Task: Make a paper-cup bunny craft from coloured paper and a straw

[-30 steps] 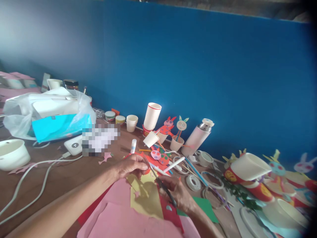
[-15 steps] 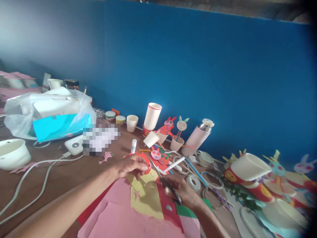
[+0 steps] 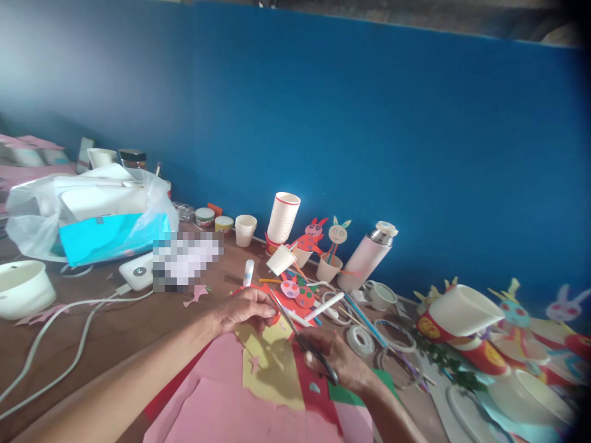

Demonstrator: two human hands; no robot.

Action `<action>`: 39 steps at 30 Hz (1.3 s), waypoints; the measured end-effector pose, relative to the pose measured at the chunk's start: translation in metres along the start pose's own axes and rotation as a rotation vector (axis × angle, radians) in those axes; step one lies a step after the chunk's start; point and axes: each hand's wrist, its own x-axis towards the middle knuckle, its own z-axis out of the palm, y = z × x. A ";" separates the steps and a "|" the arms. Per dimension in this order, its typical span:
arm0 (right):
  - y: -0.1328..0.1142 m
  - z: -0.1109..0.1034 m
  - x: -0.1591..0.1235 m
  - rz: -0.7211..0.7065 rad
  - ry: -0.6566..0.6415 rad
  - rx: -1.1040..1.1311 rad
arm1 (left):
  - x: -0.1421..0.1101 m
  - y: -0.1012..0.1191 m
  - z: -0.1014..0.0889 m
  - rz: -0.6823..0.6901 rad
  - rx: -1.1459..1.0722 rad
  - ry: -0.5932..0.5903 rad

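Note:
My left hand pinches a small red paper piece just above a stack of coloured paper. My right hand is closed round the dark handles of a pair of scissors, whose blades point up and left at that red piece. Under both hands lie a yellow sheet, pink sheets and a red sheet on the brown table.
Stacked paper cups, paper bunny figures, a pink flask, a glue stick and tape rolls sit behind. A plastic bag, white bowl and cable lie left; decorated cups right.
The scissors blades have closed in on the red piece and my right hand shifted slightly; my left hand has stayed in place holding the piece.

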 end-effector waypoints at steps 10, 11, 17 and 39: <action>-0.011 -0.015 -0.013 0.119 0.266 -0.626 | 0.002 0.000 -0.002 0.066 -0.072 0.129; -0.017 -0.016 -0.015 0.121 0.285 -0.705 | 0.003 0.000 -0.002 0.074 -0.071 0.159; -0.040 -0.011 -0.028 0.208 0.287 -0.956 | 0.009 -0.006 -0.003 0.121 -0.043 0.259; -0.028 -0.007 -0.032 0.332 0.145 -1.220 | 0.011 -0.008 -0.004 0.203 -0.009 0.323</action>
